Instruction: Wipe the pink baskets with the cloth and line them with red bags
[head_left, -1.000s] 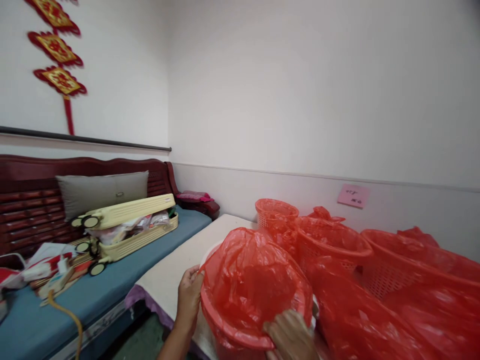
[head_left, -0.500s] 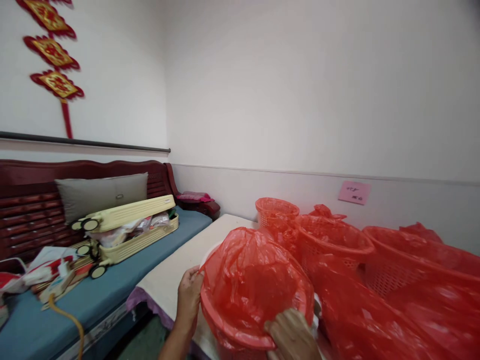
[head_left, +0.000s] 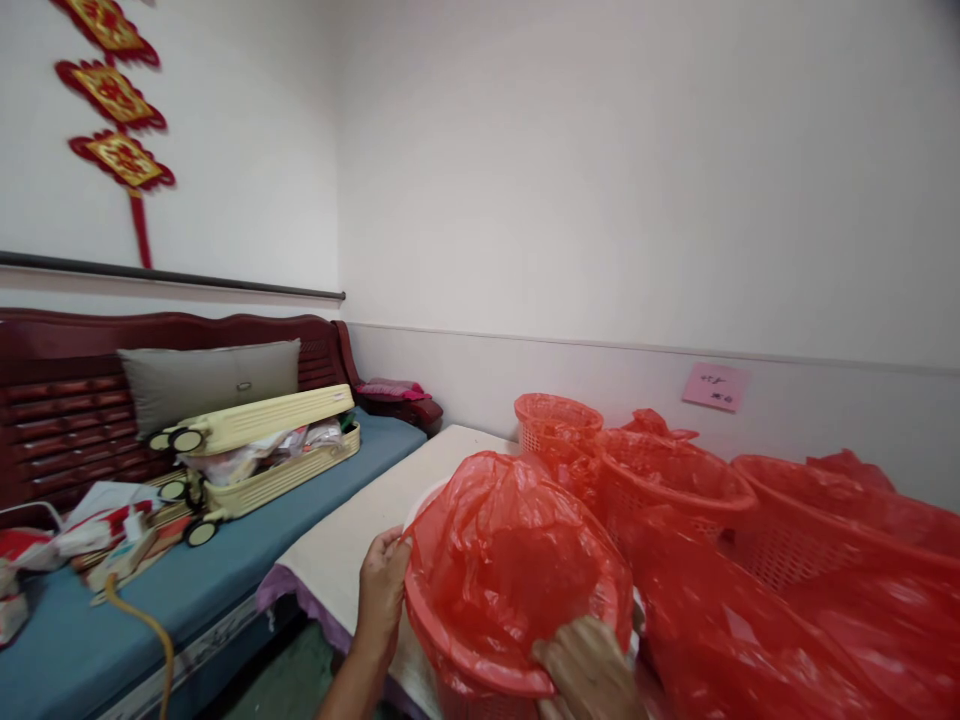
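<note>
A basket [head_left: 480, 668] lined with a thin red plastic bag [head_left: 517, 560] stands at the table's near edge. The bag is folded over much of the rim, and at the back left a pale stretch of rim shows bare. My left hand [head_left: 384, 585] pinches the bag's edge at the left side of the rim. My right hand [head_left: 589, 665] is closed on the bag at the near right of the rim, its fingertips partly hidden. The bag bulges up loosely at the back of the basket.
More bag-lined baskets stand behind and right: a small one [head_left: 556, 420], a middle one [head_left: 675, 475] and a large one [head_left: 795, 520]. A loose red bag [head_left: 720, 600] drapes before them. Left, a sofa [head_left: 405, 440] holds an ajar suitcase [head_left: 281, 475]. A pink note [head_left: 715, 387] is on the wall.
The view has shifted slightly, so things sit a little farther right in it. Both hands keep their places on the bag and rim.
</note>
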